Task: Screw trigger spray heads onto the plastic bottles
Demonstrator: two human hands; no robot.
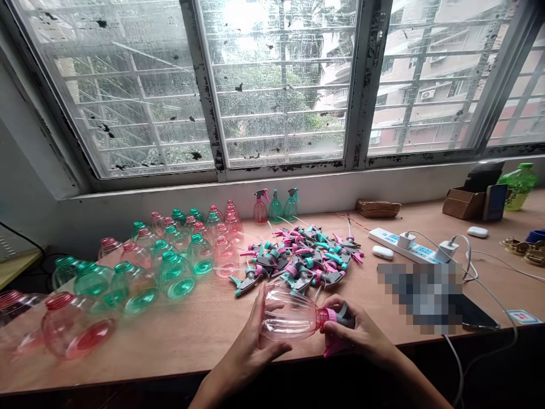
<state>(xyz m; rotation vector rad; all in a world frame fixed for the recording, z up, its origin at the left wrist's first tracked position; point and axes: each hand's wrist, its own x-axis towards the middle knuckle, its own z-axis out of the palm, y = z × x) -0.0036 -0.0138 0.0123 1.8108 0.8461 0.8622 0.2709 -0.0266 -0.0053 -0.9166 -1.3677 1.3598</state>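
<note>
A clear pink spray bottle point(289, 318) lies sideways between my hands above the front edge of the table. My left hand point(259, 341) cups its base, fingers behind and thumb along the underside. My right hand point(351, 329) is wrapped round the grey and pink trigger spray head point(340, 317), with fingers at the pink collar on the bottle's neck. Just beyond lies a heap of loose trigger spray heads point(302, 255) in pink, teal and grey. To the left stand many open bottles, among them a green bottle point(176, 278) and a pink bottle point(76, 326).
Three bottles with spray heads, one a green spray bottle point(275, 207), stand by the wall. At right are a power strip point(409, 245) with chargers and cables, a white earphone case point(382, 252), a cardboard box point(463, 203) and a drink bottle point(520, 184). A pixelated patch hides part of the table.
</note>
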